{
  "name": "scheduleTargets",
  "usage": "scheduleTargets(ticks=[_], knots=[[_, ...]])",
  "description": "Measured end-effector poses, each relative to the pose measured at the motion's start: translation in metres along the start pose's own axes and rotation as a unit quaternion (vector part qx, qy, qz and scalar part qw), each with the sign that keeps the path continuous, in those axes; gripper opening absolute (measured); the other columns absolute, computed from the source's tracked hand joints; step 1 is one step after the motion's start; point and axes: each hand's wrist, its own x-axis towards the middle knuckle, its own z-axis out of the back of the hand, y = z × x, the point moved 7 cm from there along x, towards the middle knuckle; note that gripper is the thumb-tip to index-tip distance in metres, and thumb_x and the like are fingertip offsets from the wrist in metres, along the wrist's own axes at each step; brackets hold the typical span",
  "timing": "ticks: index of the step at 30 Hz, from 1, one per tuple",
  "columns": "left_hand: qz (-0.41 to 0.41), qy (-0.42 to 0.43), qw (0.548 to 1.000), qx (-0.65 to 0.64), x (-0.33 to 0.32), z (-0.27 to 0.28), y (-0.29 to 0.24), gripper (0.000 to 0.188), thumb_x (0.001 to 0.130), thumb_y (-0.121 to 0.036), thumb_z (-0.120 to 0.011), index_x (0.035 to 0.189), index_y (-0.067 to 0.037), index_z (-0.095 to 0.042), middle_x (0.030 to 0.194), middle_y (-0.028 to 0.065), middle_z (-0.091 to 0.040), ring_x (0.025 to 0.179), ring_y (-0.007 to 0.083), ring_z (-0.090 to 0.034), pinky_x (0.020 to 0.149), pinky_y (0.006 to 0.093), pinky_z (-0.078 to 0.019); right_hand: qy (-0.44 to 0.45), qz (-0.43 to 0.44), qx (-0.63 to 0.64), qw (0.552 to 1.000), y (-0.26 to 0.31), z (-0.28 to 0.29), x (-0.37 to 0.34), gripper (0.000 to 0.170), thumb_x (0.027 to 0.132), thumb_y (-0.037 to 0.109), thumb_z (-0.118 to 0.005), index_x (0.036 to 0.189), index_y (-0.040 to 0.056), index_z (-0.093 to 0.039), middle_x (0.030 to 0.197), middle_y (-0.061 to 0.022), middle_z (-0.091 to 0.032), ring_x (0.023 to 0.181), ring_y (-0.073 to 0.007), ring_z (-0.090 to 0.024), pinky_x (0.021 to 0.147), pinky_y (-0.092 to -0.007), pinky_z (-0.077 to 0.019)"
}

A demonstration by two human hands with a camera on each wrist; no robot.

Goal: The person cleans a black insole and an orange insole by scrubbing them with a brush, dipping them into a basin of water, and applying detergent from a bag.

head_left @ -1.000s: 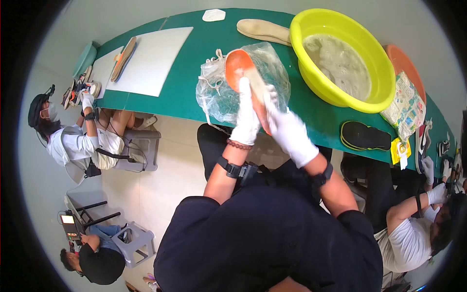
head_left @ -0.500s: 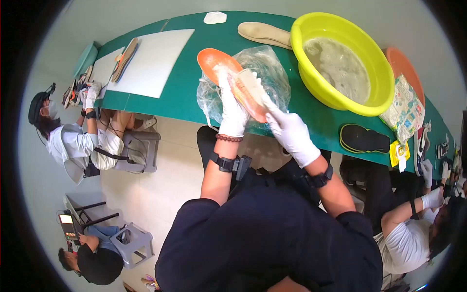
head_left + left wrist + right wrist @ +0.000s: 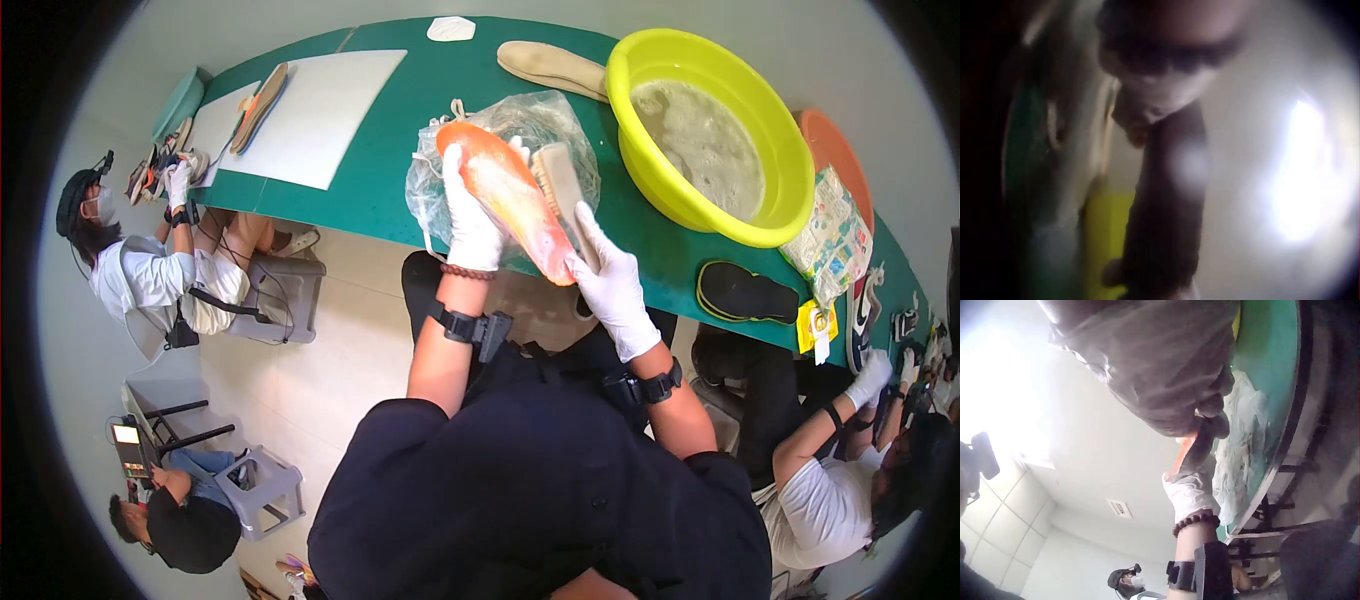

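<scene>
An orange shoe insole (image 3: 500, 190), glossy and wet-looking, is held up over a crumpled clear plastic bag (image 3: 575, 125). My left hand (image 3: 474, 225), in a white glove, grips the insole along its left side, thumb on the upper face. My gloved right hand (image 3: 617, 298) holds a pale scrubbing brush (image 3: 560, 180) by its handle, close to the insole's lower end. Its bristles face the insole's right edge. In the right wrist view, the insole (image 3: 1186, 453) shows between the right hand (image 3: 1154, 369) and left hand (image 3: 1191, 494). The left wrist view is blurred.
A yellow-green basin (image 3: 640, 190) of sudsy water stands on the right, beside a beige insole (image 3: 550, 68). Nearer me lie a black insole (image 3: 748, 292) and a yellow packet (image 3: 817, 325). A white board (image 3: 320, 115) lies left. People sit at both sides.
The insole has swung so its broad face turns up toward the head camera. The brush has moved from across the insole to its right side, with the right hand lower down.
</scene>
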Motion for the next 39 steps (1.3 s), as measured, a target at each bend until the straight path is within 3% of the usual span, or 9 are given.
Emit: scheduleTargets(ticks=[5, 8, 15, 17, 19, 26, 30, 34, 39], knots=[[-0.059, -0.015, 0.995, 0.074, 0.003, -0.001, -0.028, 0.070, 0.086, -0.069, -0.055, 0.132, -0.016, -0.048, 0.111, 0.0146, -0.061, 0.096, 0.0296, -0.063, 0.089, 0.0464, -0.0539, 0.077, -0.032, -0.026, 0.996, 0.010, 0.009, -0.005, 0.056, 0.088, 0.014, -0.063, 0.141, 0.0249, -0.051, 0.102, -0.0249, -0.066, 0.091, -0.0425, -0.065, 0.081, -0.0410, -0.0536], [-0.030, -0.004, 0.998, 0.048, 0.001, -0.012, -0.019, 0.075, 0.086, -0.075, -0.048, 0.135, -0.018, -0.049, 0.108, 0.0122, -0.061, 0.093, 0.0278, -0.063, 0.087, 0.0452, -0.0550, 0.181, 0.005, 0.015, 0.983, 0.019, -0.011, 0.001, 0.047, 0.092, 0.017, -0.059, 0.139, 0.0203, -0.053, 0.096, -0.0250, -0.067, 0.084, -0.0400, -0.068, 0.076, -0.0401, -0.0534], [-0.017, -0.027, 0.996, 0.089, 0.000, -0.005, -0.004, 0.085, 0.083, -0.082, -0.040, 0.141, -0.020, -0.046, 0.102, 0.0092, -0.062, 0.088, 0.0248, -0.062, 0.082, 0.0450, -0.0559, 0.260, -0.080, 0.082, 0.959, 0.028, -0.053, 0.035, 0.032, 0.096, 0.020, -0.054, 0.121, 0.0050, -0.064, 0.088, -0.0231, -0.067, 0.079, -0.0282, -0.070, 0.074, -0.0360, -0.0517], [-0.021, -0.004, 0.995, 0.093, 0.008, 0.005, -0.008, 0.087, 0.083, -0.082, -0.040, 0.140, -0.017, -0.047, 0.100, 0.0083, -0.063, 0.084, 0.0232, -0.062, 0.077, 0.0417, -0.0568, 0.221, -0.017, 0.151, 0.963, 0.013, -0.062, 0.013, 0.037, 0.097, 0.024, -0.051, 0.128, 0.0035, -0.057, 0.090, -0.0241, -0.067, 0.084, -0.0231, -0.070, 0.078, -0.0374, -0.0513], [0.013, 0.031, 0.992, 0.123, 0.005, 0.003, 0.000, 0.086, 0.085, -0.081, -0.040, 0.139, -0.015, -0.049, 0.104, 0.0085, -0.062, 0.086, 0.0222, -0.062, 0.077, 0.0397, -0.0567, 0.246, -0.111, 0.169, 0.948, 0.010, -0.064, 0.016, 0.043, 0.099, 0.018, -0.049, 0.140, 0.0062, -0.049, 0.088, -0.0045, -0.067, 0.081, -0.0083, -0.054, 0.077, -0.0280, -0.0497], [-0.045, -0.004, 0.993, 0.110, 0.020, 0.006, -0.019, 0.078, 0.090, -0.075, -0.037, 0.137, -0.014, -0.049, 0.100, 0.0062, -0.062, 0.082, 0.0186, -0.060, 0.073, 0.0362, -0.0555, 0.233, -0.032, 0.216, 0.948, 0.012, -0.066, 0.029, 0.041, 0.099, 0.019, -0.049, 0.134, -0.0006, -0.053, 0.092, -0.0012, -0.065, 0.085, -0.0085, -0.054, 0.082, -0.0293, -0.0483], [-0.028, 0.006, 0.985, 0.169, 0.015, -0.009, 0.008, 0.086, 0.086, -0.080, -0.038, 0.140, -0.015, -0.047, 0.097, 0.0061, -0.061, 0.077, 0.0173, -0.060, 0.069, 0.0345, -0.0556, 0.258, -0.163, 0.197, 0.932, 0.022, -0.070, 0.064, 0.039, 0.100, 0.018, -0.050, 0.133, -0.0017, -0.056, 0.103, -0.0001, -0.064, 0.093, -0.0083, -0.052, 0.087, -0.0285, -0.0471], [-0.051, 0.017, 0.990, 0.131, 0.020, -0.008, -0.020, 0.088, 0.086, -0.081, -0.038, 0.140, -0.012, -0.047, 0.093, 0.0060, -0.061, 0.075, 0.0170, -0.059, 0.066, 0.0340, -0.0543, 0.276, -0.125, 0.300, 0.905, 0.016, -0.066, 0.042, 0.040, 0.100, 0.019, -0.051, 0.133, -0.0034, -0.055, 0.104, -0.0008, -0.064, 0.093, -0.0086, -0.053, 0.086, -0.0265, -0.0469], [-0.010, 0.028, 0.991, 0.131, 0.014, -0.014, 0.008, 0.083, 0.087, -0.080, -0.038, 0.138, -0.016, -0.048, 0.094, 0.0061, -0.061, 0.074, 0.0176, -0.059, 0.067, 0.0341, -0.0542, 0.220, -0.068, 0.145, 0.962, 0.020, -0.066, 0.071, 0.039, 0.098, 0.017, -0.049, 0.134, 0.0029, -0.055, 0.095, -0.0066, -0.068, 0.084, -0.0125, -0.059, 0.081, -0.0301, -0.0496]])
